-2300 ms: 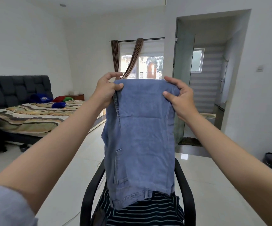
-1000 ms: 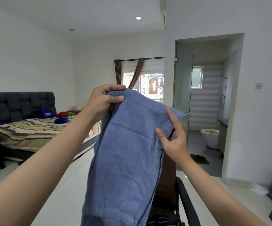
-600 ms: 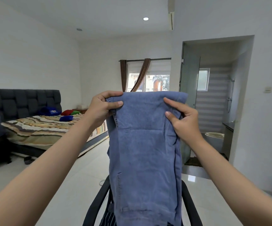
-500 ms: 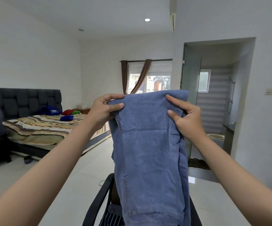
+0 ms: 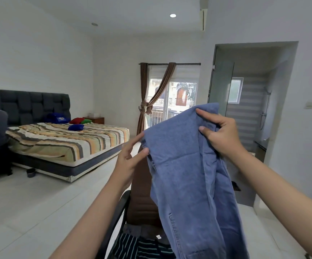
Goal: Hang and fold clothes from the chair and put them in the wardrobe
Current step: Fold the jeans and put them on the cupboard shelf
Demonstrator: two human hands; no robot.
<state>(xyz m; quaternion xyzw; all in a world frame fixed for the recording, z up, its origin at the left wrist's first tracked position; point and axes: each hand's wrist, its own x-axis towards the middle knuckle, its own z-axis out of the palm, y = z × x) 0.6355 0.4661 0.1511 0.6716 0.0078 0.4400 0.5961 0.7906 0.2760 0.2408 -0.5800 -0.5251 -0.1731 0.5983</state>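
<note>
Gripping the upper fold of the jeans (image 5: 187, 165), the right hand (image 5: 220, 133) is closed, thumb in front and fingers curled behind the cloth. The left hand (image 5: 131, 157) is nearly open, fingers straight, pinching the lower left corner between thumb and forefinger. The jeans hang above the chair (image 5: 140, 199), where a striped garment (image 5: 132, 247) lies.

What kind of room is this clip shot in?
A home bedroom with an attached bathroom, it seems: a bed with striped sheet, a curtained window, and a glass door opening onto a shower area.
</note>
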